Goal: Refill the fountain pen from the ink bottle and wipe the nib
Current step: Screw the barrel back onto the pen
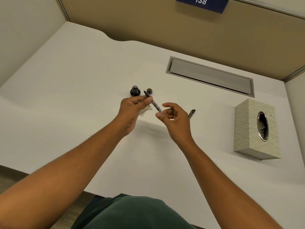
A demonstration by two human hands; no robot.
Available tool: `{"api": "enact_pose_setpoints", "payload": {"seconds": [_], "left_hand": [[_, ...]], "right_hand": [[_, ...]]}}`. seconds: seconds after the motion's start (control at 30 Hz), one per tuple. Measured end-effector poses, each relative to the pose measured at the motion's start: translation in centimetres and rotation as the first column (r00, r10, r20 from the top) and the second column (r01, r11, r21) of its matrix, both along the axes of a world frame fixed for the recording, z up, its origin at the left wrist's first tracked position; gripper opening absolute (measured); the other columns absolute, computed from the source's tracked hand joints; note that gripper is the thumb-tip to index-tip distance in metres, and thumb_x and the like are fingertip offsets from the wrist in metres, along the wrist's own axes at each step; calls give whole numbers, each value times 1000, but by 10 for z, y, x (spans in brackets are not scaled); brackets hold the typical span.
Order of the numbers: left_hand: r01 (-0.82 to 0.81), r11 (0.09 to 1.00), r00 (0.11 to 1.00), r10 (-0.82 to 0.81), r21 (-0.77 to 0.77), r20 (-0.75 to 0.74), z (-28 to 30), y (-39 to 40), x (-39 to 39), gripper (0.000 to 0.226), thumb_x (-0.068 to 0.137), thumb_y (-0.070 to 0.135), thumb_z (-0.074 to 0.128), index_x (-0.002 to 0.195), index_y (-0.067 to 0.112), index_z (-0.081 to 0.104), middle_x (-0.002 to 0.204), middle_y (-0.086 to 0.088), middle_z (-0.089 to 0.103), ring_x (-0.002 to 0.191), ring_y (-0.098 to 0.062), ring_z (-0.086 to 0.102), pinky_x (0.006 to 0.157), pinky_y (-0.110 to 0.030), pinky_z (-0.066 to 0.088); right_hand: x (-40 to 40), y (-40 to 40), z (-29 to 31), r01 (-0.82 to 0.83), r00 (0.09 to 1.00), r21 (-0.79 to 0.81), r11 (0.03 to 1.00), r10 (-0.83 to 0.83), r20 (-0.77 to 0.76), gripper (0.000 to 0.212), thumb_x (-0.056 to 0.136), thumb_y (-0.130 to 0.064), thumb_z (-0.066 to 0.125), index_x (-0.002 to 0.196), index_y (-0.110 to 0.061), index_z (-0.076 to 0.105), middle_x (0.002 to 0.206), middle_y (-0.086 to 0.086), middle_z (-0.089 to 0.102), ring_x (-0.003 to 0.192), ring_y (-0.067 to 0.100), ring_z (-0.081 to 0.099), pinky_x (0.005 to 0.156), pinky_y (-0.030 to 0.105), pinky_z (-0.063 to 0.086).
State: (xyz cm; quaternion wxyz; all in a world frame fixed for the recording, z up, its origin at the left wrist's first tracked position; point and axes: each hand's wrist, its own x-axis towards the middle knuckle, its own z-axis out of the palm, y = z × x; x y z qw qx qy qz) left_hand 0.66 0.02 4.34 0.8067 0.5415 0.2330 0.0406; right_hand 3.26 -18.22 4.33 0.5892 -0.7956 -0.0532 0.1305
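The fountain pen [154, 104] hangs above the white desk, nib pointing up and away toward the ink bottle. My left hand [132, 109] grips its front section near the nib and also holds a crumpled white tissue [145, 111] under the fingers. At the pen's rear end my right hand [173, 118] pinches it with thumb and forefinger. The open ink bottle [135, 91], dark and round, stands just beyond my left hand. Its cap [149, 91] lies right beside it. The pen's barrel or cap [191, 113] lies on the desk to the right of my right hand.
A patterned tissue box [255, 129] stands at the right of the desk [82, 80]. A grey cable flap [210, 76] is set into the desktop behind. Tan partition walls close the back and sides. The desk's near edge runs above my green-clad lap.
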Motion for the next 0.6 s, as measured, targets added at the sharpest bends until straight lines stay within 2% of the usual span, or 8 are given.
{"api": "enact_pose_setpoints", "payload": {"seconds": [0.07,0.13,0.27,0.47,0.6], "left_hand": [[6,1000,1000,-6,1,-3,0,-2,1,23,91,12,79,112,3,80,92,3,80,86,-9,69,89,-27,53],[-27,1000,999,27,4,-18,-4,-5,7,23,91,11,79,112,3,80,92,2,79,85,-9,69,87,-25,54],[-14,1000,1000,14,11,-27,-6,-4,5,15,91,14,79,104,8,82,89,2,78,80,-9,68,92,-28,52],[-17,1000,1000,18,21,-24,-8,-4,7,18,91,14,79,107,6,81,91,2,77,80,-8,67,91,-26,51],[2,999,999,-1,32,-33,-10,-8,9,19,91,16,81,106,6,82,87,2,77,79,-11,67,89,-27,51]], "right_hand": [[0,0,1,23,997,-29,999,-21,70,19,88,-26,85,105,-26,75,87,-11,75,81,3,67,75,18,53],[9,-2,-4,-21,996,-55,998,26,86,10,91,-26,81,99,-23,77,90,-12,76,80,3,66,73,16,52],[8,-2,-7,-22,994,-29,999,25,106,3,96,-23,76,99,-22,77,94,-10,77,88,13,70,79,28,56],[10,-3,-8,-46,990,-74,996,55,127,7,99,-24,73,103,-21,78,96,-11,77,89,8,69,76,17,51],[8,0,-9,-1,971,-130,992,32,235,17,92,-26,81,108,-19,78,97,-10,74,87,6,68,77,15,51]]}}
